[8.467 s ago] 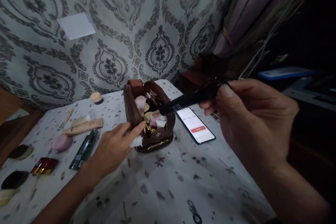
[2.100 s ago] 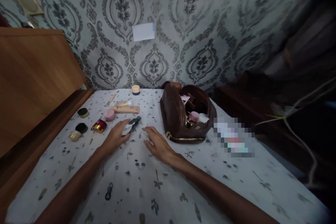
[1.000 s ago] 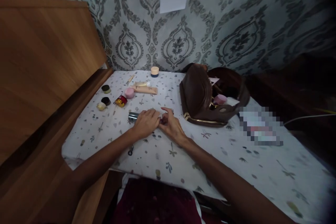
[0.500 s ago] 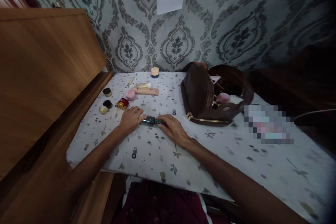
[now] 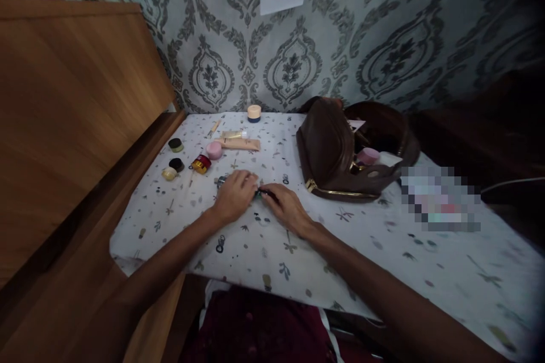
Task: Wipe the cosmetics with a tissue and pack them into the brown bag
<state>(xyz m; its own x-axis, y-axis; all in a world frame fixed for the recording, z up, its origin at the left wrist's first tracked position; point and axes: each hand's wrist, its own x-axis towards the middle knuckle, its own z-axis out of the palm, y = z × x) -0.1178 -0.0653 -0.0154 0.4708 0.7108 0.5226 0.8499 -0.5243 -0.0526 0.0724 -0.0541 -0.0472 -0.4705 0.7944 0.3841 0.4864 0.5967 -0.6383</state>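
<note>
A small dark green bottle (image 5: 258, 193) lies sideways low over the table, mostly hidden by my hands. My left hand (image 5: 237, 195) is closed over its body, and a shiny end pokes out on the left. At the narrow right end, my right hand (image 5: 286, 207) pinches the bottle with thumb and fingers. Just left of my hands stand a red and gold jar (image 5: 201, 164) and a pink round jar (image 5: 214, 150). Behind them lie a peach tube (image 5: 240, 144) and a smaller clear tube (image 5: 232, 135).
An open brown handbag (image 5: 326, 150) stands on the right, with a pink-lidded item (image 5: 368, 155) inside. A cream and navy jar (image 5: 254, 114) sits near the wall. Small dark-lidded jars (image 5: 175, 144) are at the left. A wooden panel (image 5: 76, 79) borders the table's left side.
My left hand has slid right along the bottle and now covers most of its body, close to my right hand. The view has shifted slightly.
</note>
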